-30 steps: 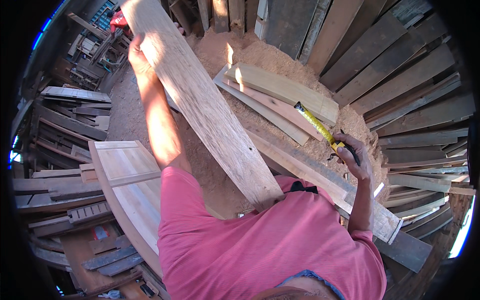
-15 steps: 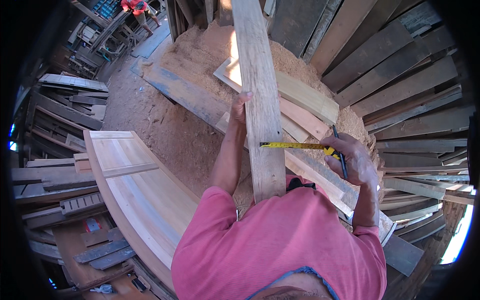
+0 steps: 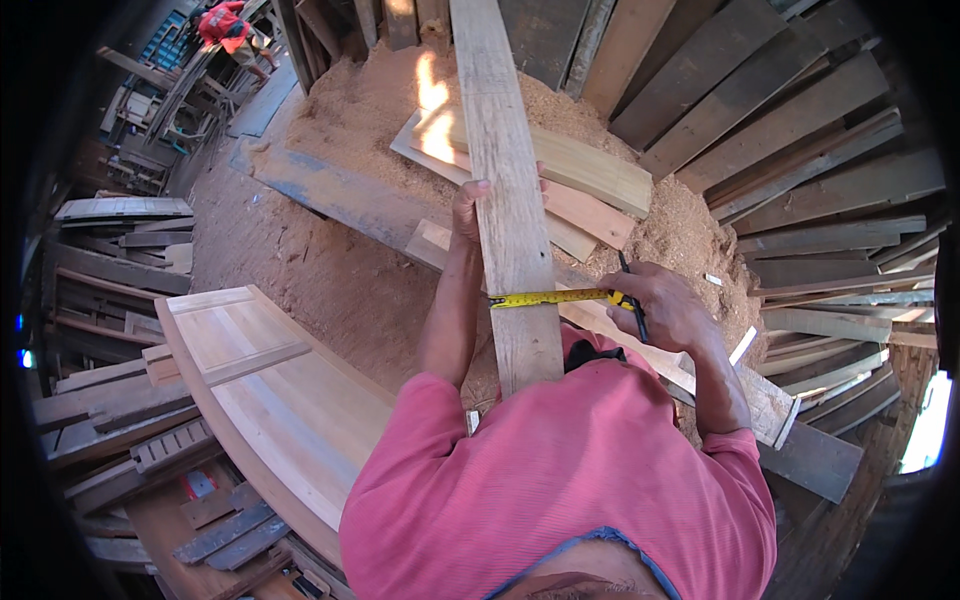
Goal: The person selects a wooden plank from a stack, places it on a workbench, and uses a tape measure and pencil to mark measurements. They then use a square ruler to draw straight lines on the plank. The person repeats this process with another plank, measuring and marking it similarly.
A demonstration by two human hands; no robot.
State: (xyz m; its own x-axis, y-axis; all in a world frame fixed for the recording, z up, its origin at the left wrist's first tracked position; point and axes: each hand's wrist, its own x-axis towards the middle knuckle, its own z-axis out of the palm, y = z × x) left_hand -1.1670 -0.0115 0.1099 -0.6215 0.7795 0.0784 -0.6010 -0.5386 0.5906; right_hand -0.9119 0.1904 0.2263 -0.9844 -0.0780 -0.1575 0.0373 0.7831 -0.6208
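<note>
Head view: left hand (image 3: 470,205) grips the left edge of a long plank (image 3: 510,200) that runs up from the chest over a sawdust heap (image 3: 370,110). Right hand (image 3: 668,310) holds a pencil (image 3: 632,300) and the case end of a yellow tape (image 3: 548,298), stretched flat across the plank.

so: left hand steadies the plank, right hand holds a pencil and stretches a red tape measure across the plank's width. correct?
One thing is off: the tape measure is yellow, not red, as the head view shows. The rest holds: the left hand steadies the plank, and the right hand holds a pencil while stretching the tape across the plank's width.
</note>
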